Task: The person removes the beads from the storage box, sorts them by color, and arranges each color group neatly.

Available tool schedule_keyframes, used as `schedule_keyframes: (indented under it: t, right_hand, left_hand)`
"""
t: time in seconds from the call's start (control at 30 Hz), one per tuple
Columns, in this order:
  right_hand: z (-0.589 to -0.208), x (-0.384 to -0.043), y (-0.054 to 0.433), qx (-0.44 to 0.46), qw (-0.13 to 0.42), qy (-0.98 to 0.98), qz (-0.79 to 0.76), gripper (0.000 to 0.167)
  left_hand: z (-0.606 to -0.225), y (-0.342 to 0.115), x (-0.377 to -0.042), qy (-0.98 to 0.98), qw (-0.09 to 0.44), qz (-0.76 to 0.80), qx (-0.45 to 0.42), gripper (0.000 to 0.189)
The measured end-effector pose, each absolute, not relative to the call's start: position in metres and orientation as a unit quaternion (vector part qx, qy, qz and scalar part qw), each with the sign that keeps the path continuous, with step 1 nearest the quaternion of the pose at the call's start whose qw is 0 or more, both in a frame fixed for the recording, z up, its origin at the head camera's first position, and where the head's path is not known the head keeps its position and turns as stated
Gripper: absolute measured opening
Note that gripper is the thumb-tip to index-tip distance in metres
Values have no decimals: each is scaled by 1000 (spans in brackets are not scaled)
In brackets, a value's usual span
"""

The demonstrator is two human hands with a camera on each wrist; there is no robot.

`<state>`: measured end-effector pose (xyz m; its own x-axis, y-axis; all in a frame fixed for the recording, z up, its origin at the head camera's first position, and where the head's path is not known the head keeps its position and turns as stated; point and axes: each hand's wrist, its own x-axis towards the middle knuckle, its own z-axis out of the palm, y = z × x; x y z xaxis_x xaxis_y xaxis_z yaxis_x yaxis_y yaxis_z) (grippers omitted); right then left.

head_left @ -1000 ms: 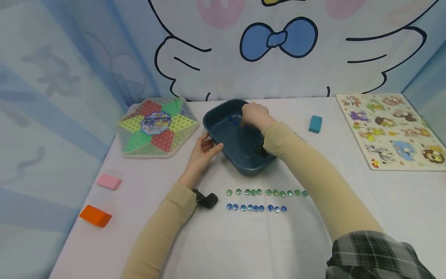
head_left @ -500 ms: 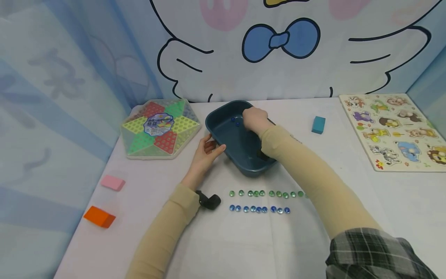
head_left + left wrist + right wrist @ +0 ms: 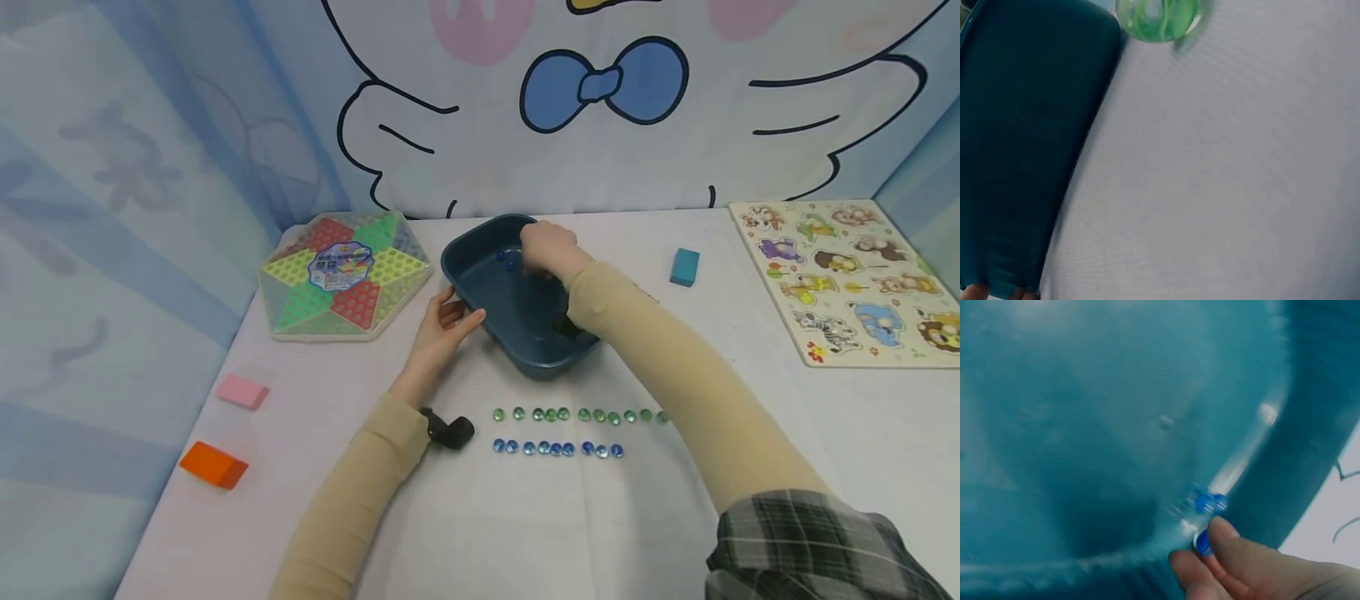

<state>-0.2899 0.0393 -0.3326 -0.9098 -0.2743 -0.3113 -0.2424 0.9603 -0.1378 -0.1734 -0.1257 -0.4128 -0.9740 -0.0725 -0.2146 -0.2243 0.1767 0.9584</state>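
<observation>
A dark teal plastic basin (image 3: 517,325) stands near the back of the table. My left hand (image 3: 442,333) grips its left side, with the thumb near the rim and fingers along the wall. Inside, at a far corner, my right hand (image 3: 551,246) reaches down; in the right wrist view its thumb and fingers pinch a blue glass marble (image 3: 1202,544). Two more blue marbles (image 3: 1210,502) lie in the basin beside the fingertips. In front of the basin, a row of green glass marbles (image 3: 599,415) runs above a row of blue ones (image 3: 556,448).
A hexagonal Chinese checkers box (image 3: 348,287) lies left of the basin, and an animal puzzle board (image 3: 847,283) at the right. Pink (image 3: 242,392) and orange (image 3: 213,465) blocks sit at the left edge, a teal block (image 3: 684,267) right of the basin.
The right forearm shifts slightly to the right, showing the last green marble of the row. The right hand stays down in the basin, and the left hand keeps its place on it.
</observation>
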Motion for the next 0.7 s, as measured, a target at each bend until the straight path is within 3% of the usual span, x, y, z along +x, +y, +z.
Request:
schedule_keyframes:
  t: [0.43, 0.7]
  right_hand:
    - [-288, -269, 51, -184, 177, 959, -124, 21]
    - [-278, -243, 72, -210, 149, 939, -228, 22]
  left_hand:
    - [-414, -125, -174, 763, 63, 636, -98, 77]
    - [-413, -124, -174, 764, 64, 634, -99, 77]
